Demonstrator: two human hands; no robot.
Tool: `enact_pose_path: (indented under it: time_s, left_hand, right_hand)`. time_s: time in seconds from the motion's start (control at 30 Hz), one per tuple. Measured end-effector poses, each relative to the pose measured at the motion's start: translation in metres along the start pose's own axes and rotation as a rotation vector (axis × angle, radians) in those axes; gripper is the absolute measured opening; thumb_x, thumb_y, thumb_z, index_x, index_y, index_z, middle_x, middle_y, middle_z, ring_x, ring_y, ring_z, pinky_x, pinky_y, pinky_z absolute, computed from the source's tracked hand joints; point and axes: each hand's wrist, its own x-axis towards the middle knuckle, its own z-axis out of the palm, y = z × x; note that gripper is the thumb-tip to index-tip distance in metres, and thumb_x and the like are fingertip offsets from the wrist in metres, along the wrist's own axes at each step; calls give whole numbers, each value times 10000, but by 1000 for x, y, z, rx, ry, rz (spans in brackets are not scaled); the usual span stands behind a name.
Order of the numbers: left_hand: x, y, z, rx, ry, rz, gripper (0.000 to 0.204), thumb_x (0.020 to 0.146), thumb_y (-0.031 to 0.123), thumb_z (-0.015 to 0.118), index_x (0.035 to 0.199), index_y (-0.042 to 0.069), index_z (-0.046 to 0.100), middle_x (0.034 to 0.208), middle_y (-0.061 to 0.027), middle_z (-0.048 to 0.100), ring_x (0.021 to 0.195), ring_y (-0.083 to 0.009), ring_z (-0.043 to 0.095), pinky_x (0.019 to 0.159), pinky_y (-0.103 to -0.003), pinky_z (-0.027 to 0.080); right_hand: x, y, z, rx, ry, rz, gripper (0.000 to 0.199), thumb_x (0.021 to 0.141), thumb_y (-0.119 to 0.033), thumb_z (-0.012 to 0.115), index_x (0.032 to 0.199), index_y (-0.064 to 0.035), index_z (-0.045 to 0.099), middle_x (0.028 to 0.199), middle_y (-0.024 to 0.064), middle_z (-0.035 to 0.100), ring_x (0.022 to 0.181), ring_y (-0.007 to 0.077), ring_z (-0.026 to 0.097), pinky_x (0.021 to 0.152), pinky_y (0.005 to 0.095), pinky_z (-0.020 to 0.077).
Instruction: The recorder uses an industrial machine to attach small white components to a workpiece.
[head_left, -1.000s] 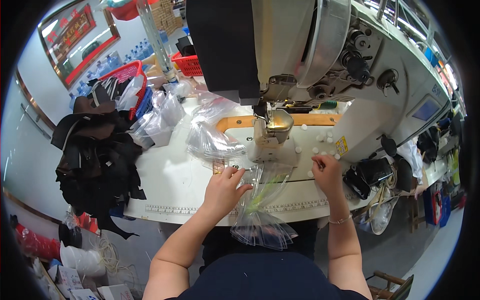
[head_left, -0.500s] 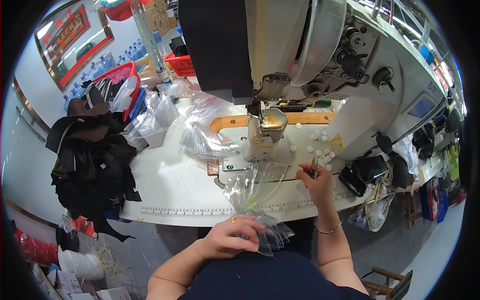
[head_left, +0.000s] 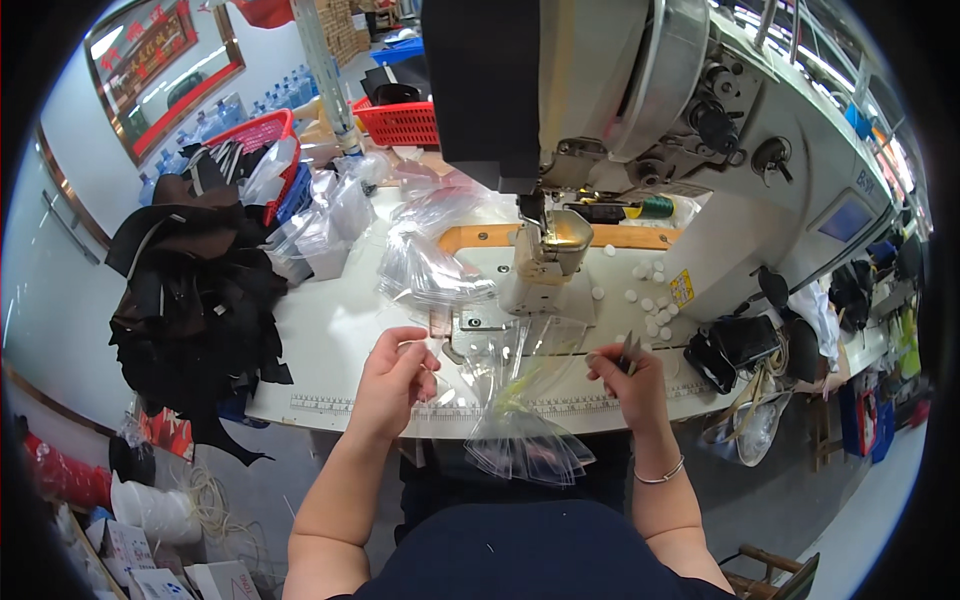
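Fanned clear plastic pieces [head_left: 525, 445] lie in front of the sewing machine's post [head_left: 545, 270] and hang over the table's front edge. My left hand [head_left: 393, 380] is raised beside them on the left, its fingers loosely curled and apart with nothing visible in them. On the other side, my right hand [head_left: 632, 385] grips a small pair of thread snips [head_left: 627, 352], blades pointing up and away. A larger heap of clear plastic pieces [head_left: 430, 265] rests left of the post.
Small white round pieces [head_left: 655, 310] are scattered right of the post. A black pouch [head_left: 735, 345] sits at the right edge. Dark fabric scraps [head_left: 195, 310] are piled at left, near red baskets [head_left: 400, 122]. A ruler strip [head_left: 330, 403] runs along the table's front.
My left hand has let go of the fanned plastic and moved up and left. The snips stay in my right hand. The whole view has shifted slightly.
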Motion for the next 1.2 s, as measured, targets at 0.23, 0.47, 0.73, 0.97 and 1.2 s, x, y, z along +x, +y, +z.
enact_pose_path:
  time_s: [0.23,0.47,0.73,0.97,1.2]
  left_hand:
    - [-36,3,0,-105,23,62,563,771,-33,574,1236,-13,258,987,-142,522,857,-220,586,724,-264,491]
    - [-41,-8,21,-322,-56,-2,285,755,-38,603,1019,-26,495,882,-118,596,830,-192,602,741,-266,501]
    - [-34,-25,28,-160,-155,-13,265,758,-14,620,1008,-16,530,848,-68,573,744,-129,576,694,-252,489]
    - [-26,-30,26,-110,-139,157,229,752,-37,618,968,-19,544,985,-91,556,847,-125,551,758,-255,476]
    - [-24,-27,25,-15,-119,96,175,749,-7,640,907,-31,567,892,-82,600,786,-110,564,728,-244,476]
  right_hand:
    - [-1,-8,40,-113,-204,-142,116,743,-71,658,839,-7,641,673,17,613,604,42,533,555,178,418]
    - [4,-48,75,-263,-403,-411,102,710,-70,682,793,-27,639,653,1,615,564,38,502,517,183,395]
    - [17,-42,72,-174,-567,-75,129,713,-94,689,745,15,629,641,29,611,594,49,544,530,182,416]
    - [21,-42,72,5,-704,72,115,713,-75,676,752,22,629,650,49,616,598,72,558,563,193,433]
    - [27,-42,73,-94,-851,131,128,714,-95,677,762,15,632,669,60,624,608,66,556,540,173,402]
